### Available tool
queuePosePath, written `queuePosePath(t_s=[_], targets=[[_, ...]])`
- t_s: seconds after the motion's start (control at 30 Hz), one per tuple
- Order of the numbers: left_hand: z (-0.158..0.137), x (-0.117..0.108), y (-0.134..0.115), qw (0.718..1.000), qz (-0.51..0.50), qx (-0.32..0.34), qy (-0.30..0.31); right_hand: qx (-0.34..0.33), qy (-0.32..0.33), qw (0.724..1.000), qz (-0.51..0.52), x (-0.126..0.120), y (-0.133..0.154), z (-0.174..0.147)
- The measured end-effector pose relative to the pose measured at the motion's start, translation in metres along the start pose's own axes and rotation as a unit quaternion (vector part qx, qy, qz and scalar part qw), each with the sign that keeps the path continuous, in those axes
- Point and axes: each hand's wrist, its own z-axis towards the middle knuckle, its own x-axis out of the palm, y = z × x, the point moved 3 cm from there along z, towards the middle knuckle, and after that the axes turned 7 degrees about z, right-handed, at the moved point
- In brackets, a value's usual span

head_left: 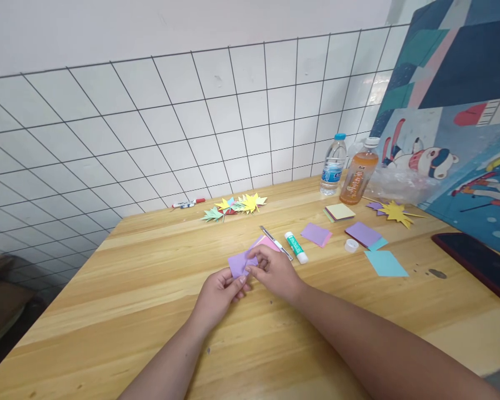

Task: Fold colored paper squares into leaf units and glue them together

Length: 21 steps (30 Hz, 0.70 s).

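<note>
A small sheet of purple paper (236, 265) is held over the table between both hands. My left hand (220, 291) grips its lower edge with thumb and fingers. From the right, my right hand (275, 271) pinches the paper's right part, and its fingers hide some of it. Just beyond my right hand lie pink paper (268, 242), a utility knife (276, 243) and a green and white glue stick (296, 248). Further right sits a stack of purple and pink paper squares (315, 234).
Folded paper leaves (250, 204) and markers (188, 204) lie by the tiled wall. A water bottle (332, 166) and an orange drink bottle (358, 173) stand at back right. Nearby are a white cap (351, 245), blue paper (386, 263), yellow paper (340, 211) and a dark phone (475, 264).
</note>
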Motion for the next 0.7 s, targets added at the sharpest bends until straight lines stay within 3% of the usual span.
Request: queuePosePath(t_s=[0.1,0.3,0.7], targets=[[0.0,-0.002,0.0,1.0,-0.007,-0.003,-0.012,0.018,-0.013,0.997,0.067,-0.001,-0.003,0.001],[-0.001,0.0,-0.002,1.0,0.005,0.001,-0.018,0.072,0.091,0.989,0.095,0.01,-0.019,0.003],[-0.001,-0.002,-0.004,0.999,0.001,-0.015,-0.03,0.129,0.041,0.987,0.083,0.002,-0.02,0.006]])
